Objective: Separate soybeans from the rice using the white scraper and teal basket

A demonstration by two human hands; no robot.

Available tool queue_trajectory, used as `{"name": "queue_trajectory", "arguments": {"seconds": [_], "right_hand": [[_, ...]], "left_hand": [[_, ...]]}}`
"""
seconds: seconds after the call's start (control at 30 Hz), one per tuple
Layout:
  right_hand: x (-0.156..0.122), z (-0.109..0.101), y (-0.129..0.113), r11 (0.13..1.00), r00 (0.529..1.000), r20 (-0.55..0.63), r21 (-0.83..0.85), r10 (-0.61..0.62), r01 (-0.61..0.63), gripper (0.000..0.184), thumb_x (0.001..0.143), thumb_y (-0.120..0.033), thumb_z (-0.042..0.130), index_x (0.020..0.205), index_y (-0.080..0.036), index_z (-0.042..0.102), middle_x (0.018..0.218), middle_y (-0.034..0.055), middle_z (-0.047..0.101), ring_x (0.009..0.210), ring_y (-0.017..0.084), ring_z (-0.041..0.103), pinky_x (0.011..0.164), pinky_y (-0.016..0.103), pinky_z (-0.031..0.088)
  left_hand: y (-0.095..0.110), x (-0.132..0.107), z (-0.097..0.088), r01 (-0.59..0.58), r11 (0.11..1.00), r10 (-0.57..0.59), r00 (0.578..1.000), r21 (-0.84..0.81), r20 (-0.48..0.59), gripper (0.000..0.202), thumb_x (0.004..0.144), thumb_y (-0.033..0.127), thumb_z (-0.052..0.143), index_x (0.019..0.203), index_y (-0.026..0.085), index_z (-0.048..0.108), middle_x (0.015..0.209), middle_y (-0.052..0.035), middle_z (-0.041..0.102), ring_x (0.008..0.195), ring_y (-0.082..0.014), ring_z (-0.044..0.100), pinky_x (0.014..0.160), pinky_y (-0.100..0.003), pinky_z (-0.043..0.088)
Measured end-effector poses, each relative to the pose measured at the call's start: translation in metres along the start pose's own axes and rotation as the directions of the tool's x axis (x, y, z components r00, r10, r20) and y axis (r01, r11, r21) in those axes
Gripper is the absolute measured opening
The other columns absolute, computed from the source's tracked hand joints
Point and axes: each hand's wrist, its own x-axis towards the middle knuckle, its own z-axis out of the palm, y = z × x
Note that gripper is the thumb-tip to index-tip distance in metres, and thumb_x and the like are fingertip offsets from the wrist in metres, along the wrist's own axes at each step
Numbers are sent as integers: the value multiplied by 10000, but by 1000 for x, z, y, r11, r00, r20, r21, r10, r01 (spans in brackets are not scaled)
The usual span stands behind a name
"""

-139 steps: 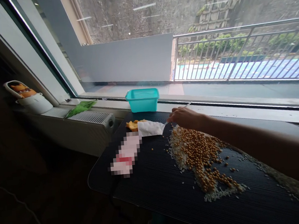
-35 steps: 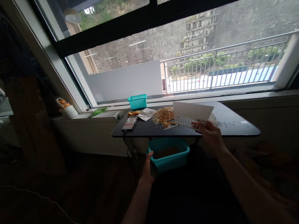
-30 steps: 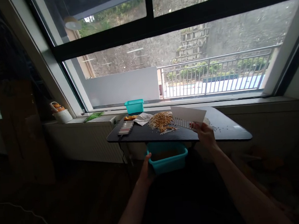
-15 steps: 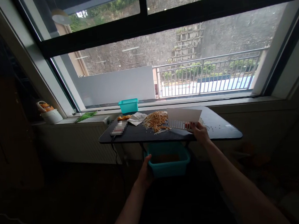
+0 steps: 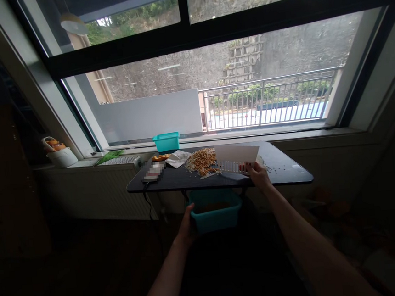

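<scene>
Two hands at work. L hand (image 5: 186, 223) grips the left end wall of teal bin (image 5: 221, 219), fingers curled about its rim as far as the dim view shows. The bin hangs below the near edge of black table (image 5: 290, 176), approx. under the pile. R hand (image 5: 257, 176) pinches the lower right corner of white slotted card (image 5: 237, 157), which stands on edge on the tabletop just right of bean-and-rice pile (image 5: 202, 160). Judgement: card's bottom edge flat to the surface, small lots per sweep, bin rim tight under table lip, else grains scatter. Small tub (image 5: 166, 142) on sill (image 5: 217, 139); tissue (image 5: 178, 157) beside pile.
</scene>
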Motion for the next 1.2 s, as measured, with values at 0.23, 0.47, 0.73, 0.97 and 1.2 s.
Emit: {"name": "queue_trajectory", "arguments": {"seconds": [0.23, 0.47, 0.73, 0.97, 1.2], "right_hand": [[1, -2, 3, 999, 1000, 26, -33, -17, 18, 458, 582, -591, 625, 762, -174, 574, 712, 22, 666, 688, 176, 634, 699, 340, 515], [1, -6, 5, 1000, 998, 60, -12, -19, 19, 470, 577, -605, 628, 773, -179, 593, 717, 20, 661, 706, 182, 632, 710, 344, 510], [4, 0, 7, 999, 991, 135, 38, -22, 17, 435, 579, -573, 657, 787, -195, 604, 733, 28, 666, 699, 200, 632, 692, 369, 521], [2, 25, 12, 995, 971, 223, 57, -87, 76, 377, 625, -553, 629, 730, -197, 564, 705, 23, 641, 698, 185, 619, 707, 352, 504], [1, 27, 12, 998, 964, 262, 50, -52, 40, 370, 621, -536, 640, 748, -198, 562, 733, 30, 653, 689, 190, 621, 681, 345, 502]], "left_hand": [[2, 2, -2, 19, 999, -18, 999, 48, -28, 577, 734, 572, 491, 1150, 174, 507, 1009, -113, 626, 884, -249, 601, 691, -325, 477], [4, -3, -1, 27, 995, -23, 999, 91, -43, 550, 741, 582, 462, 1149, 215, 502, 1036, -87, 617, 893, -240, 595, 703, -328, 472], [5, -4, -4, 41, 993, -41, 999, 110, -1, 559, 742, 597, 437, 1131, 204, 522, 1043, -90, 611, 930, -246, 578, 695, -314, 471], [12, -2, -17, 20, 995, -17, 999, 93, -34, 589, 731, 619, 436, 1155, 214, 498, 1068, -96, 597, 950, -261, 568, 701, -341, 474], [17, 3, -25, -10, 992, 21, 996, 123, -91, 591, 729, 618, 440, 1155, 212, 491, 1071, -106, 591, 960, -267, 566, 704, -369, 483]]}}
